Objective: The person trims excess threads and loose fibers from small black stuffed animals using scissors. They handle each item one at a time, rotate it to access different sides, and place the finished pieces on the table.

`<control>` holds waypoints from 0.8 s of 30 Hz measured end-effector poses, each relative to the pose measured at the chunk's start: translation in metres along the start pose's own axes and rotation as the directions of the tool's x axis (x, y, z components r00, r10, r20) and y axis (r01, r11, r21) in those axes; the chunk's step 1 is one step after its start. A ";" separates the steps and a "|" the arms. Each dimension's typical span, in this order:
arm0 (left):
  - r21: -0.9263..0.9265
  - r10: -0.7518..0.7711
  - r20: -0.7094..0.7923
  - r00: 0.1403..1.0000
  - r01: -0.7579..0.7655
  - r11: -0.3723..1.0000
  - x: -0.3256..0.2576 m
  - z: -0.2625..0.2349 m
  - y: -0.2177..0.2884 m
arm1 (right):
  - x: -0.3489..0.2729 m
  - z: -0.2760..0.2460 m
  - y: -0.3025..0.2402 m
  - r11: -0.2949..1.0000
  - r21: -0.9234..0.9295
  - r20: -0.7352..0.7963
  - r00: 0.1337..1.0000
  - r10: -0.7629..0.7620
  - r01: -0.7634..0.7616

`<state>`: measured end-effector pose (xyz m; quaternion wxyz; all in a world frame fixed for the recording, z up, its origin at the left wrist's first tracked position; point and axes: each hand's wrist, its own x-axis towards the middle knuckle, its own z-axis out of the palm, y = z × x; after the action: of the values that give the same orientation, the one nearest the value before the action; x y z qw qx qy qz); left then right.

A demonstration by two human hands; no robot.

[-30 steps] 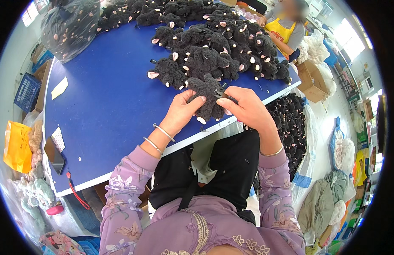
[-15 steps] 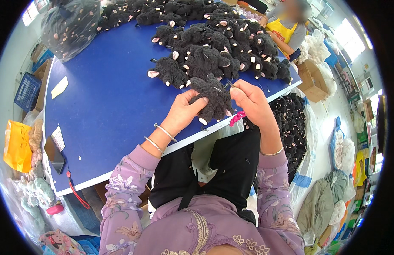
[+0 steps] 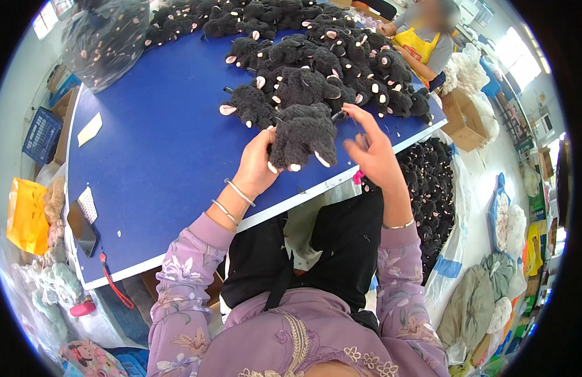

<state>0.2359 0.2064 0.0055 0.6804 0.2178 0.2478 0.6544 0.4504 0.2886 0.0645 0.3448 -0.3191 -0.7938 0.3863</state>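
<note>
My left hand (image 3: 258, 164) is closed on a fluffy black plush toy (image 3: 303, 135) with small pale pink-white paws or ears, holding it above the table's near edge. Close to the toy's right side is my right hand (image 3: 376, 154), its index finger stretched and thumb apart. It keeps what look like small dark thread snips, mostly hidden by the fingers; a bright pink part (image 3: 358, 177) shows below the palm. Just beyond the held toy, another black plush toy (image 3: 253, 105) lies at the front of a large heap of the same toys (image 3: 329, 60).
The blue table (image 3: 159, 163) has a white edge. A phone (image 3: 82, 229) with a red strap and a pale paper (image 3: 89, 129) lie on its left. A full clear bag (image 3: 105, 47) stands far left. More toys fill a sack (image 3: 432, 188) on the right; a co-worker (image 3: 423, 44) sits beyond.
The plush toy has been turned over in my left hand and shifted slightly left. My right hand has moved off it, its index finger and thumb spreading apart.
</note>
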 end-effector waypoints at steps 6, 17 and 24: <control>0.183 -0.234 0.111 0.966 0.212 0.960 0.002 -0.024 -0.010 | 0.000 0.025 -0.006 0.972 0.211 0.067 0.990 -0.122 0.105; 0.771 -0.183 0.024 0.983 0.098 0.630 -0.005 0.015 -0.001 | 0.011 0.016 -0.001 0.968 0.031 -0.028 0.968 0.251 -0.250; 0.779 -0.332 0.164 0.929 0.085 0.622 -0.008 0.011 -0.007 | 0.030 0.021 0.031 0.937 0.222 -0.016 0.959 0.282 -0.271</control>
<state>0.2480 0.1980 0.0105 0.6265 0.5459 0.4194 0.3656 0.4242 0.3191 0.0381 0.3386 -0.3970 -0.6857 0.5076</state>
